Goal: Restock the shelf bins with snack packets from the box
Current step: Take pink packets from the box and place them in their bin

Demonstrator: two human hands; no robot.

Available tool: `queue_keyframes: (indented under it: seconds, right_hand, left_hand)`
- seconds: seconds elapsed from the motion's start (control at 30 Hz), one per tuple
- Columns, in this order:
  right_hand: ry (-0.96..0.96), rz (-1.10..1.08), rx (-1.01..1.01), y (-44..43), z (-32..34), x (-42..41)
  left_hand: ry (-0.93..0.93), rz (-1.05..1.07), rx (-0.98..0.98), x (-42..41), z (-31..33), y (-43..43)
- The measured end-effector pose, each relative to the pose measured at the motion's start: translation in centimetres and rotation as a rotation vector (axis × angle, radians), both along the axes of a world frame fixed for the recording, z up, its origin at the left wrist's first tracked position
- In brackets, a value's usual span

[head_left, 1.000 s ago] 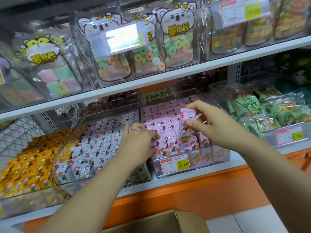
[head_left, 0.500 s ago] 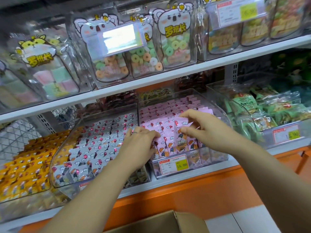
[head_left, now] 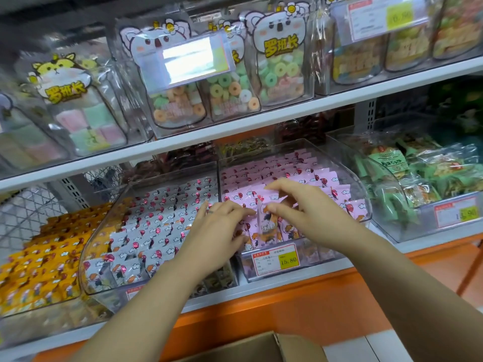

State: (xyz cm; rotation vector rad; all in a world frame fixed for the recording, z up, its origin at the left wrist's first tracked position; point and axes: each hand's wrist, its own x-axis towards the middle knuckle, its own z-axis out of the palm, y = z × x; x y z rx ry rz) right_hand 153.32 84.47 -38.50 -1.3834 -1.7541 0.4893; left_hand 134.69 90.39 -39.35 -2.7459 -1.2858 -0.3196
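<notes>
Shelves: white shop shelving [head_left: 261, 121] on an orange base, sweet bags [head_left: 279, 66] up top and clear bins along the lower tier.
Pink bin [head_left: 362, 189]: middle of the lower shelf, packed with pink packets standing on edge in neat rows, faces forward. A price tag [head_left: 275, 259] is clipped to its front lip.
Packet in play: one pink packet [head_left: 265, 226] stands upright in the front row, just behind the tag. It goes in on edge, I'd say, so it matches the rows and shows its face.
Right hand [head_left: 308, 207]: reaching in over the front wall, thumb and fingertips pinching that packet near its top, the other fingers arched clear of the rows behind.
Left hand [head_left: 219, 228]: fingers spread and fairly straight, pressing the packets at the bin's front-left corner and gripping nothing. It looks to be holding the row aside to open a slot.
Neighbour: the white-packet bin [head_left: 90, 257] sits right beside the pink one, to its left.
Box [head_left: 261, 346]: a cardboard flap at the bottom edge, below the shelf. Its inside is hidden, so I can't tell how much stock is left.
</notes>
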Motion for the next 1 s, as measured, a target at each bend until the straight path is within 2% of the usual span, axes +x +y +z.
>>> queue_keyframes:
  seconds: [0.1,0.17,0.43,0.6,0.77,0.87,1.0]
  right_hand:
    - [-0.02,0.026,-0.047,0.4,-0.6,-0.5]
    - [-0.019,0.015,-0.058,0.6,-0.6,-0.5]
    - [-0.045,-0.014,-0.101,0.8,-0.8,-0.9]
    - [-0.005,0.05,-0.162,-0.2,0.1,-0.8]
    - [-0.051,0.092,-0.208,-0.7,0.7,-0.5]
    - [-0.057,0.089,-0.212,-0.6,0.6,-0.5]
    - [-0.014,0.089,-0.197,-0.6,0.5,-0.7]
  left_hand:
    - [0.193,0.019,0.007,0.7,0.7,0.4]
    - [0.247,0.03,-0.005,1.4,1.3,0.7]
    - [0.157,0.003,-0.277,2.4,3.2,1.7]
    - [0.102,-0.012,-0.259,2.2,2.8,1.4]
    - [0.004,-0.105,-0.302,1.2,2.4,0.5]
    - [0.002,-0.143,-0.308,0.4,2.5,0.1]
    - [0.078,-0.122,-0.204,0.6,2.4,0.6]
